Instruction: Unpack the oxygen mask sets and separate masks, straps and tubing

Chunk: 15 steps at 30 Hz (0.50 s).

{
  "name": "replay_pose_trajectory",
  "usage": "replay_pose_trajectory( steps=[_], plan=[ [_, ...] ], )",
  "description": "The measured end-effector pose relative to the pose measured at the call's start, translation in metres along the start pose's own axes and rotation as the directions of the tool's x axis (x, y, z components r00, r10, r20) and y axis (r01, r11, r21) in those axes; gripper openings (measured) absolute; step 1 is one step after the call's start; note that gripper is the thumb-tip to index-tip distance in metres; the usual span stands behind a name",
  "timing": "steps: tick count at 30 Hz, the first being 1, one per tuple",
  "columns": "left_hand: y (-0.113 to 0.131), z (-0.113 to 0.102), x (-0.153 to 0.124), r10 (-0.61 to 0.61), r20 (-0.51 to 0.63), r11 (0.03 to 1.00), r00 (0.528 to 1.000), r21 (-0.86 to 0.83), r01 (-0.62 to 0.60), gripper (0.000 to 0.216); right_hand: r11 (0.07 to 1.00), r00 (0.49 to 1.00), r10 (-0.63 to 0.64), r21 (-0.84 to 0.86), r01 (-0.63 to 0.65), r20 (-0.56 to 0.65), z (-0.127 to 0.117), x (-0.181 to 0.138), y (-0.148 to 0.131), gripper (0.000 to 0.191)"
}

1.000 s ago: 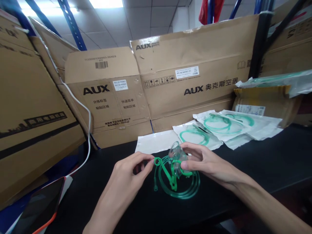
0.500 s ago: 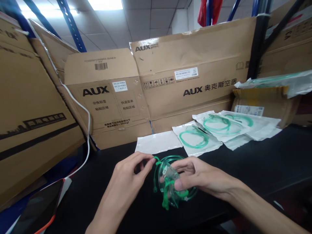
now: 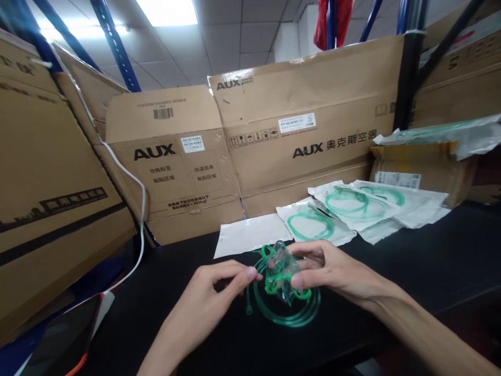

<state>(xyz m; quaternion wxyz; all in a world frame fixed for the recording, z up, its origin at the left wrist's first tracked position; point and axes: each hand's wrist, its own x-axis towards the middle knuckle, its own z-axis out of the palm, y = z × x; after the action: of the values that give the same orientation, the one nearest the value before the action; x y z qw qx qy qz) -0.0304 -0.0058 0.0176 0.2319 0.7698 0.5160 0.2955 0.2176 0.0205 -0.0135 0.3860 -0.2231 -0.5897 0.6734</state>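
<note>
The clear mask [image 3: 279, 265] is gripped between the thumb and fingers of the right hand [image 3: 332, 269] — green strap [image 3: 301, 294] beside the thumb. The left hand's [image 3: 213, 292] fingertips are brought together near the mask; whether anything is pinched cannot be told. Coiled tubing [image 3: 291, 321] is seen between the hands, white packets [image 3: 343, 233] beyond the right.

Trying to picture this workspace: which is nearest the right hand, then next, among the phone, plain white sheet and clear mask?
In the head view, from the right hand:
1. Clear mask: in its grasp.
2. Plain white sheet: behind, leftward.
3. Phone: far left.
</note>
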Motion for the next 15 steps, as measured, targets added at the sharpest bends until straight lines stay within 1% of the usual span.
replay_pose_trajectory(
  steps=[2, 7, 12, 15],
  plan=[
    [0.005, 0.007, 0.002, 0.058, 0.039, 0.997, 0.998, -0.06, -0.056, 0.039, 1.0, 1.0, 0.002, 0.011, -0.003, 0.024, 0.0, 0.0, 0.002, 0.049],
    [0.004, 0.02, 0.009, 0.14, -0.041, 0.978, 0.989, -0.153, -0.144, 0.024, 0.999, 0.999, -0.005, 0.045, 0.003, 0.039, -0.001, 0.001, 0.008, 0.049],
    [-0.002, 0.024, 0.012, 0.201, -0.093, 0.951, 0.975, -0.222, -0.217, 0.03, 0.99, 0.992, 0.024, 0.137, -0.041, 0.123, 0.005, 0.004, 0.012, 0.046],
    [-0.003, 0.022, 0.012, 0.258, -0.136, 0.925, 0.957, -0.251, -0.285, 0.028, 0.979, 0.986, 0.012, 0.199, -0.046, 0.168, 0.01, 0.006, 0.014, 0.041]
  ],
)
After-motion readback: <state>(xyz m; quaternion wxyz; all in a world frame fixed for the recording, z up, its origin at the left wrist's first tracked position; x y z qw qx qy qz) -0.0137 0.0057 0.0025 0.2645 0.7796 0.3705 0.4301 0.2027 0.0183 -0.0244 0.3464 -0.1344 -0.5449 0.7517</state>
